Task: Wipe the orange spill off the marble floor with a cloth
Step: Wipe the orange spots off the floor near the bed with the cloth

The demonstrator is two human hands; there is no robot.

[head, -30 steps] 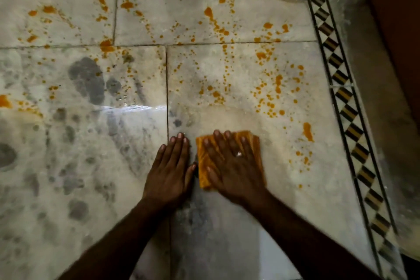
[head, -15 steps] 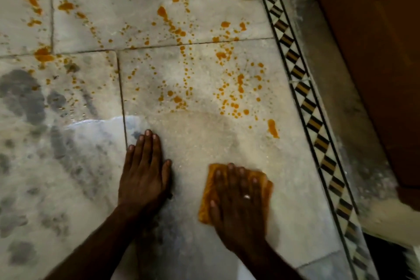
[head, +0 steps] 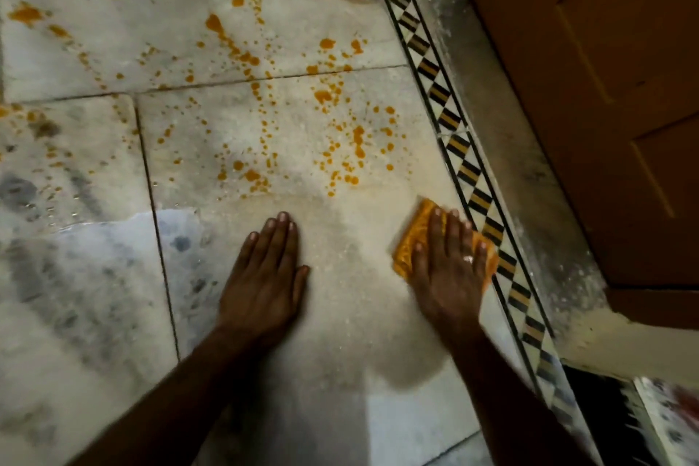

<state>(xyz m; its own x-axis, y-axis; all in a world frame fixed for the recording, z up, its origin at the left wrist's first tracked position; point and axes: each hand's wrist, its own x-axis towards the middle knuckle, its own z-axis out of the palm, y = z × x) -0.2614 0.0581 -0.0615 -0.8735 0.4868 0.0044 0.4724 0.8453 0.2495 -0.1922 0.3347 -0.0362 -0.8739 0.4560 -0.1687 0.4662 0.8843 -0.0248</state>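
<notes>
We are pressing right hand [head: 450,272] on cloth [head: 407,248] beside the border [head: 469,172], left hand [head: 264,276] lying on floor [head: 348,322] to its left, spill [head: 325,96] lying beyond both

No text, label, brand, number or sign can be read on the marble floor [head: 340,314] or the cloth [head: 406,246].
</notes>
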